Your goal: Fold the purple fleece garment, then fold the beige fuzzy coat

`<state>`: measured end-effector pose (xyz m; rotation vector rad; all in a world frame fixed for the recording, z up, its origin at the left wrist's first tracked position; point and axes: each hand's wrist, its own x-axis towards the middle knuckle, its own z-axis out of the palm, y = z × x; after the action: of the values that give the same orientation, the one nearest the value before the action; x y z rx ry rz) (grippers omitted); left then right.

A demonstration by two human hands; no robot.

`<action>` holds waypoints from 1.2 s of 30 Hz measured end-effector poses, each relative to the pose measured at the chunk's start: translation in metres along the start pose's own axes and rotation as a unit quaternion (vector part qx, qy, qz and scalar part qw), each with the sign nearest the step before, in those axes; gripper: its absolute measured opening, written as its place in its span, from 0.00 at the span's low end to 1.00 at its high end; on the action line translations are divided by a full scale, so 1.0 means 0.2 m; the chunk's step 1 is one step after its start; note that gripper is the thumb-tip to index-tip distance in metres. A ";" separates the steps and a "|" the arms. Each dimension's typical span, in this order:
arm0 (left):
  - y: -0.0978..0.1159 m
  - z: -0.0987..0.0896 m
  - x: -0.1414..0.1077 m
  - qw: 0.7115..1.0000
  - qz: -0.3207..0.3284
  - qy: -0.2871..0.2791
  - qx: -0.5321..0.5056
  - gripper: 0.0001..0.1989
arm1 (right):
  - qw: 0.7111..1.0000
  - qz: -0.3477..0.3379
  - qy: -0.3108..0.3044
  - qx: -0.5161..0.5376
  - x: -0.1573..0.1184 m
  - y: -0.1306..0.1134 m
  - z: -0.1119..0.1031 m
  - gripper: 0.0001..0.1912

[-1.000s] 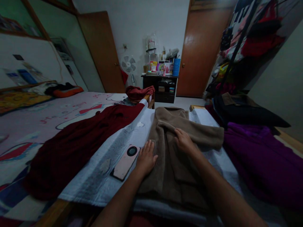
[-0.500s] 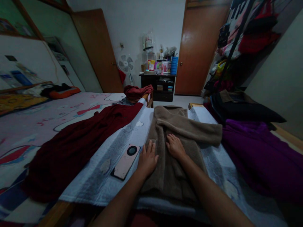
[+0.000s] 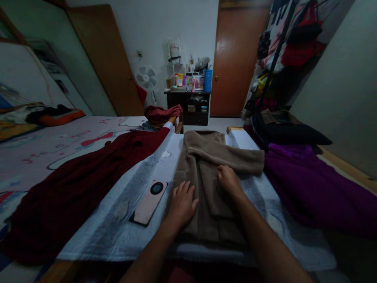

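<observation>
A brown fleecy coat (image 3: 206,143) lies partly folded on a pale blue-grey cloth (image 3: 103,236), one sleeve stretched across it to the right. My left hand (image 3: 183,202) rests flat on the coat's left side, fingers spread. On the right part of the coat, below the sleeve, my right hand (image 3: 229,181) is closed with curled fingers on the fabric; its fingertips are partly hidden. A pink phone (image 3: 149,204) with a round black camera ring lies back up on the cloth, left of my left hand.
A dark red garment (image 3: 85,177) is spread to the left, over the bed (image 3: 59,145). Purple clothing (image 3: 312,184) and a dark folded garment (image 3: 291,129) lie to the right. Farther back are a white fan (image 3: 146,77), a dark cabinet (image 3: 188,110) and a wooden door (image 3: 235,59).
My right hand has moved right across the coat and its fingers have curled closed, shifting the fabric layer beneath. The left hand still lies flat. The whole view has shifted slightly.
</observation>
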<state>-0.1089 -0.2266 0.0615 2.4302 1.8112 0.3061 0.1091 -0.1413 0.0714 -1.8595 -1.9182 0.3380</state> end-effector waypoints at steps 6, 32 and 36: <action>0.11 0.01 0.02 1.000 -0.001 -0.009 0.014 0.25 | 0.989 0.106 0.017 -0.103 -0.09 0.16 -0.13 0.13; 0.10 0.07 -0.03 1.000 0.013 0.019 0.016 0.22 | 0.888 -0.020 -0.134 0.439 -0.27 -0.10 -0.12 0.33; 0.10 0.06 -0.04 1.000 0.017 0.004 0.018 0.19 | 0.947 -0.107 -0.086 0.290 -0.34 -0.16 0.03 0.34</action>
<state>-0.0895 -0.2398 0.0521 2.4910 1.7952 0.2881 0.0779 -0.2098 0.0717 -1.2588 -1.8403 0.9060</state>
